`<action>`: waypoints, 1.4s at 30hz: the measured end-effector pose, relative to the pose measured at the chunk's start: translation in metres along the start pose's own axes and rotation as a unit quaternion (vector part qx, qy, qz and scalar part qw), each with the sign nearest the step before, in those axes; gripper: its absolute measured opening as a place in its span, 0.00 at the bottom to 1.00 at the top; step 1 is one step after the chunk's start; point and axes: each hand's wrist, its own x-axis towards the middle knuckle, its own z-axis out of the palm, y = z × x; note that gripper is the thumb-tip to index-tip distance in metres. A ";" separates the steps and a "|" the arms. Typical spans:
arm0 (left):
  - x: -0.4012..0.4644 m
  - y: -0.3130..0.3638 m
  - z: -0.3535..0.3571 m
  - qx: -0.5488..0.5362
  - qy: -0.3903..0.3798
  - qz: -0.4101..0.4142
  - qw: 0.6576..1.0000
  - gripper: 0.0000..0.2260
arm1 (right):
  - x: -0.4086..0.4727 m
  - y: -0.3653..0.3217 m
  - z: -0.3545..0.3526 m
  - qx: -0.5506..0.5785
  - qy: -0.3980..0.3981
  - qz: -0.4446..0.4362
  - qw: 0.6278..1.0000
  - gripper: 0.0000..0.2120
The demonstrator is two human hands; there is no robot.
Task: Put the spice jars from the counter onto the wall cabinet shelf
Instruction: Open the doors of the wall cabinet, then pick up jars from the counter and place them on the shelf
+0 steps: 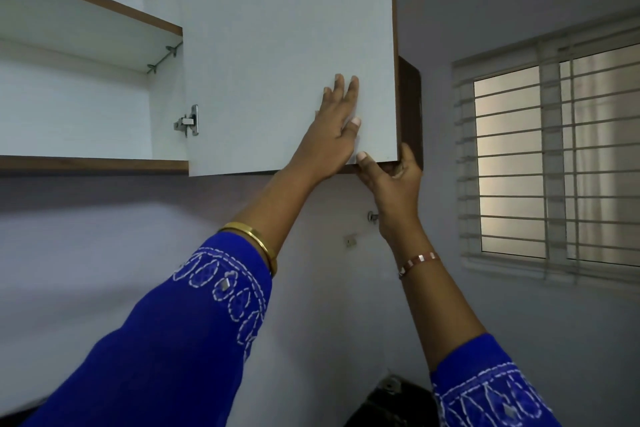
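Cabinet mouth open, door swung out.
The white door (277, 55) stood right of the opening; bare room lay above the shelf (90, 15).

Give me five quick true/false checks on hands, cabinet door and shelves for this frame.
1. The left hand lies flat, fingers straight, on the inner face of the cabinet door. True.
2. The right hand hangs free of the door. False: it grips the door's lower corner, thumb on the inner face.
3. The door is closed. False: it stands open, showing the hinge and the cabinet interior.
4. Spice jars stand on the shelf. False: no jars show on the visible shelf parts.
5. A barred window is to the right. True.
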 end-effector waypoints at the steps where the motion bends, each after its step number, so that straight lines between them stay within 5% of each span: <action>1: -0.001 0.002 -0.001 0.000 -0.001 -0.004 1.000 0.24 | -0.002 -0.001 0.001 0.002 -0.004 0.001 1.000 0.19; 6: -0.019 0.013 -0.004 0.014 -0.035 -0.050 0.998 0.25 | -0.012 -0.011 0.006 0.025 0.004 0.021 0.999 0.17; 10: -0.043 0.017 -0.007 0.029 -0.037 -0.067 0.997 0.24 | -0.023 -0.005 0.013 -0.098 0.026 0.019 0.995 0.05; 13: -0.058 0.015 -0.018 0.065 -0.019 -0.065 0.996 0.23 | -0.045 0.007 0.031 -0.153 0.014 0.022 0.988 0.15; 17: -0.080 0.008 -0.050 0.107 0.014 -0.068 0.992 0.22 | -0.074 0.021 0.064 -0.184 -0.051 0.021 0.981 0.15; 22: -0.126 -0.002 -0.111 0.172 0.037 -0.102 0.979 0.21 | -0.109 0.030 0.123 -0.232 -0.126 -0.055 0.963 0.25; 26: -0.187 -0.015 -0.189 0.258 0.064 -0.157 0.951 0.21 | -0.168 0.015 0.191 -0.213 -0.211 -0.060 0.952 0.23; 42: -0.348 -0.036 -0.366 0.407 0.104 -0.262 0.869 0.21 | -0.292 -0.011 0.342 -0.233 -0.296 -0.196 0.905 0.26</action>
